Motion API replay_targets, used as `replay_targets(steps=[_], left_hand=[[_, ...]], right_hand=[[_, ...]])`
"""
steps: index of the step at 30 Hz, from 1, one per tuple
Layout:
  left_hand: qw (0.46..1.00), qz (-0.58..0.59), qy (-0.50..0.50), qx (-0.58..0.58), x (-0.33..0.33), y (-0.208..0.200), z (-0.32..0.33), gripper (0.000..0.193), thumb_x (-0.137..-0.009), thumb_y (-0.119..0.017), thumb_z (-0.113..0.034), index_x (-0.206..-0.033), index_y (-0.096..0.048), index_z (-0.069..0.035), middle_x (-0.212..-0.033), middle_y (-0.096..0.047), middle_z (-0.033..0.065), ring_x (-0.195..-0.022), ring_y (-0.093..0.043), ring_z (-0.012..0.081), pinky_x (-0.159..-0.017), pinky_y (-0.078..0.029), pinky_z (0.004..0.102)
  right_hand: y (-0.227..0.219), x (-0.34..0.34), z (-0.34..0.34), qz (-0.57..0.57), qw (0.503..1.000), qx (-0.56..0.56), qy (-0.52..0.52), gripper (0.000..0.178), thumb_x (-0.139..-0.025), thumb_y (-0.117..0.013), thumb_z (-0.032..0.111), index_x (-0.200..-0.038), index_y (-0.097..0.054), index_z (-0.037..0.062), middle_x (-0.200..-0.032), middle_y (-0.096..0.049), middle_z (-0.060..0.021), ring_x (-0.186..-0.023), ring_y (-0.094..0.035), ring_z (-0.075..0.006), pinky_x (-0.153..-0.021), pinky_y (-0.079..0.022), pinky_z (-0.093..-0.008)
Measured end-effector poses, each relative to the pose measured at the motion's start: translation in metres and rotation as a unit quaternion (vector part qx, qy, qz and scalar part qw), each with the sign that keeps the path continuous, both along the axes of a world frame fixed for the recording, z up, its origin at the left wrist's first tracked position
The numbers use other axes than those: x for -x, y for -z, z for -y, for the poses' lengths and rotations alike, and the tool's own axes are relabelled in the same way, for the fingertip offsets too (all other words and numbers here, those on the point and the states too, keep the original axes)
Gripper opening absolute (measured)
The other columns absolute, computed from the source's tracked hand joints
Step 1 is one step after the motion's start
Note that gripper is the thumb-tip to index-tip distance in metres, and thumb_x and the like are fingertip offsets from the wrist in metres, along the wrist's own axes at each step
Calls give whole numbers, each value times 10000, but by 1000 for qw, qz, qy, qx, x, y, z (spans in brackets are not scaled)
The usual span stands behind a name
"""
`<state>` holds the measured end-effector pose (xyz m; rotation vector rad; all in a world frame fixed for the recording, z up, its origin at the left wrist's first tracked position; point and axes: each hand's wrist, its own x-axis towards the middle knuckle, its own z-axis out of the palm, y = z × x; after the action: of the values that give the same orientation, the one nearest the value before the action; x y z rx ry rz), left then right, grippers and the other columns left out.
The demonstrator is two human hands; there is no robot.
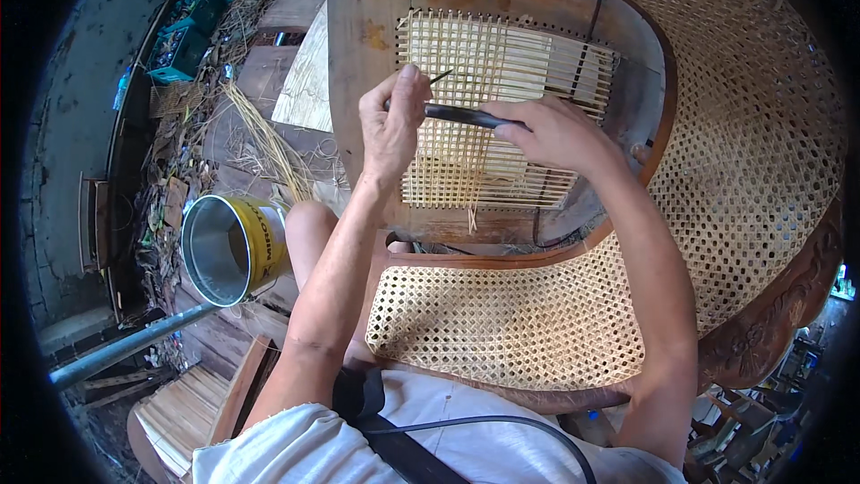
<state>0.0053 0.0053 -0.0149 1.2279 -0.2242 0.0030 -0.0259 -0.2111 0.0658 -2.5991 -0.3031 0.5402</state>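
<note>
My left hand [391,125] is closed above the left part of a half-woven cane seat panel [448,161]. From beside its thumb a thin dark strip [441,76] pokes out. In my right hand [554,133] is a black rod-shaped handle [466,116], which reaches left to my left fingers. Whether a blade or tip lies inside the left hand is hidden. Crossed cane strands fill the panel's left part, while mostly sideways strands span its right part. A wooden seat frame [363,27] with a row of small holes surrounds the panel.
Finished woven cane [502,327] curves around the near and right sides of the chair. To the left stands a yellow bucket [264,246], with a bundle of loose cane strips [260,130] behind it. A metal pipe [134,343] crosses the lower left. Teal crates [184,49] sit far left.
</note>
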Motion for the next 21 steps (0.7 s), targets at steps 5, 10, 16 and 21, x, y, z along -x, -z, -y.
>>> replay_targets(steps=[5, 10, 16, 21], left_hand=[[1000, -8, 9, 10, -11, 1, 0, 383, -1054, -526, -286, -813, -633, -8, -665, -486, -62, -554, -351, 6, -478, -247, 203], [998, -49, -25, 37, -6, -7, -6, 381, -1050, -536, -287, -816, -639, -5, -669, -508, -58, -541, -362, 2, -462, -253, 200], [998, -30, 8, 46, -19, 4, -20, 392, -1055, -524, -296, -775, -602, -32, -637, -437, -74, -518, -310, 1, -452, -208, 201], [999, -20, 23, 45, -24, -1, -23, 409, -1057, -516, -303, -730, -556, -60, -635, -417, -73, -521, -299, 0, -449, -189, 206]], right_hand=[[14, -1, 2, 54, 998, -3, -37, 412, -955, -595, 295, -1350, -607, 179, -913, -711, -183, -850, -691, -341, -816, -515, -443], [4, -8, -2, 25, 1000, -15, -4, 367, -957, -576, 274, -1317, -624, 218, -990, -712, -174, -934, -683, -357, -828, -525, -472], [7, -1, -13, 35, 999, 8, -18, 392, -957, -598, 275, -1341, -612, 196, -1036, -715, -173, -949, -694, -346, -853, -517, -445], [4, -10, -13, 33, 999, -8, -22, 390, -964, -591, 281, -1346, -608, 203, -1066, -713, -171, -985, -688, -349, -869, -520, -440]])
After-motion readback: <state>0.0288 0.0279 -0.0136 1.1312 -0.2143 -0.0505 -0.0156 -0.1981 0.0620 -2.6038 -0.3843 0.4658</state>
